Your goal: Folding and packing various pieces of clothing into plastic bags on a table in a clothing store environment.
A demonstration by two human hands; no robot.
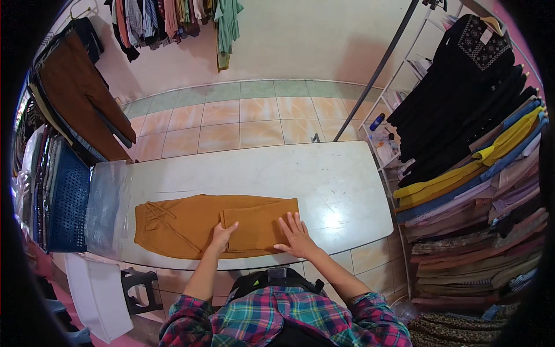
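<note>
Mustard-brown trousers (179,225) lie across the white table, with the gathered waistband and drawstring at the left. Their lower legs are folded back over themselves, so the hems end near the middle. My left hand (221,236) rests at those hems, its thumb held apart from the fingers; the fingertips are hard to make out. On the folded right end my right hand (296,237) lies flat with fingers spread.
The white table (260,170) has clear plastic bags (106,202) and a blue perforated basket (69,199) at its left end. A dark stool (141,291) stands below. Clothes racks flank both sides; a dark slanting pole (378,66) rises beyond the table.
</note>
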